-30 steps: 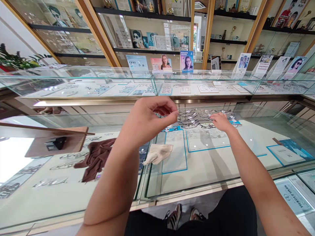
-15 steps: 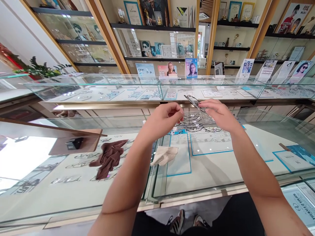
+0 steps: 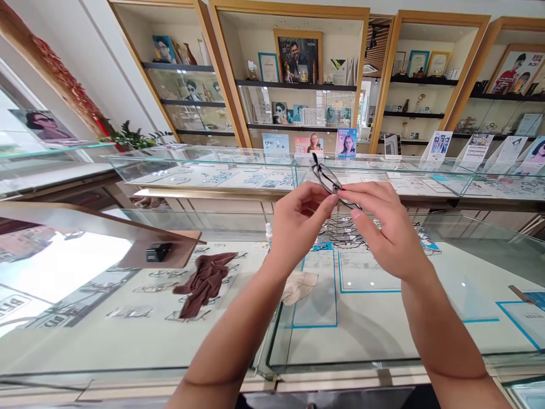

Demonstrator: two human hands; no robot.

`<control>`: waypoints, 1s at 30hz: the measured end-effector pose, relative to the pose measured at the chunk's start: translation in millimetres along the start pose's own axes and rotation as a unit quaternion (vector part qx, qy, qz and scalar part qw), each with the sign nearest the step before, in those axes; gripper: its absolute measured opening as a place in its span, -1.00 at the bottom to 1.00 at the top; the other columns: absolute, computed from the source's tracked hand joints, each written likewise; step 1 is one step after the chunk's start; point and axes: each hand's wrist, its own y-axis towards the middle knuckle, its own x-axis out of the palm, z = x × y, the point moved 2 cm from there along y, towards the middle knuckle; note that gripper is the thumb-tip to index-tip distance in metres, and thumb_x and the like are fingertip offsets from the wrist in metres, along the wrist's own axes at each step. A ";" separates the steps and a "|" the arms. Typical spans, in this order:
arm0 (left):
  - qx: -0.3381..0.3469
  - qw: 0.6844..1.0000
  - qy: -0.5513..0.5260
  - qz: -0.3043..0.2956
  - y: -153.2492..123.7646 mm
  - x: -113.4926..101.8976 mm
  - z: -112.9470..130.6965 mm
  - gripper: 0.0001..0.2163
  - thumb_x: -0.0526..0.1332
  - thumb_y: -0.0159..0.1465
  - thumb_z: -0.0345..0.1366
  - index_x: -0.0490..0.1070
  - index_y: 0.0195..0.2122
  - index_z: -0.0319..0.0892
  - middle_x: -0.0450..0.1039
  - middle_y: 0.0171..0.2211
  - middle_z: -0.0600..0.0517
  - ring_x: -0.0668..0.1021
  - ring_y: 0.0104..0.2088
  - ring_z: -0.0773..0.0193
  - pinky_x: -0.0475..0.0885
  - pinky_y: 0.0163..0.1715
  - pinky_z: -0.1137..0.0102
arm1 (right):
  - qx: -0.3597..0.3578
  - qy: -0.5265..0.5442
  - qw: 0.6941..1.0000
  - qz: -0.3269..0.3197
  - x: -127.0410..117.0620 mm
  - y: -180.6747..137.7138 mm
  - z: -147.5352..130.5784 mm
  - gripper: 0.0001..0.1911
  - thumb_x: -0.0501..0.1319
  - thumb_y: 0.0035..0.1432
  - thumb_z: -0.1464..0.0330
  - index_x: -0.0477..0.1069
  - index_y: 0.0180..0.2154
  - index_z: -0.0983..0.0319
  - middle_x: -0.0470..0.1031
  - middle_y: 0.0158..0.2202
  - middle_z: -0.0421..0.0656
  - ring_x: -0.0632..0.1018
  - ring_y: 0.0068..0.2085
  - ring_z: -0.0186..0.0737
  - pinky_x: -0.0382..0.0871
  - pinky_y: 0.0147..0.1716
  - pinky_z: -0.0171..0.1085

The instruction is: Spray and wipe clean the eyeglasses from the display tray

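Observation:
A pair of dark-framed eyeglasses (image 3: 327, 180) is held up in front of me, tilted, above the glass counter. My left hand (image 3: 301, 218) pinches the frame near its middle between thumb and fingers. From the other side, my right hand (image 3: 385, 227) grips the glasses with its thumb and fingertips. Below the hands, several more eyeglasses (image 3: 343, 232) lie in rows. A beige cloth (image 3: 300, 287) rests on the counter under my left wrist. Farther left, a crumpled brown cloth (image 3: 206, 284) lies over some eyeglasses.
A mirror (image 3: 63, 255) with a wooden frame leans at the left, a small black box (image 3: 157, 251) on its ledge. Blue-edged trays (image 3: 315, 309) lie on the counter. A small white bottle (image 3: 268, 232) stands behind my left hand. Across runs a second glass showcase (image 3: 204, 170).
My left hand has moved right and taken hold of the glasses, which only the right hand held before. The view has tipped upward, showing more of the shelves.

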 end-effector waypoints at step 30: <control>0.473 0.821 0.265 0.177 -4.2 -2.0 -14.2 -0.83 0.33 0.35 -0.43 0.67 -0.12 -0.04 0.75 -0.16 0.01 0.74 -0.27 0.26 0.62 -0.27 0.37 | 0.328 0.607 0.724 -0.015 31.3 9.8 23.2 -0.80 0.52 0.06 0.20 0.64 -0.30 0.11 0.59 -0.33 -0.24 0.55 -0.29 -0.29 0.47 -0.21 -0.26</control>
